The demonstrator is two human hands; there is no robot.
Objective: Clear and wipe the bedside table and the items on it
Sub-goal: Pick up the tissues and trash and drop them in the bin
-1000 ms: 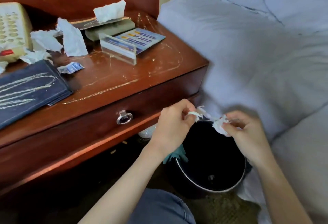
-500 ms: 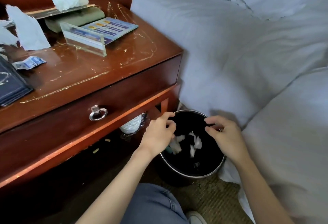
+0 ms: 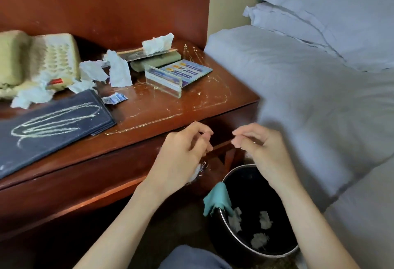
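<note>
Both hands empty, fingers loosely curled: left hand [image 3: 183, 151] and right hand [image 3: 262, 151] hover in front of the tabletop [image 3: 170, 108] edge, above the black bin [image 3: 253, 249]. Bin holds three crumpled tissue scraps [image 3: 265, 223]; teal cloth [image 3: 216, 200] draped over its rim. On tabletop: loose tissues [image 3: 118, 70], small wrapper [image 3: 114, 99], dark folder [image 3: 53, 123], phone [image 3: 42, 57], acrylic sign [image 3: 163, 81]. Bed [image 3: 319, 98] at right.
</note>
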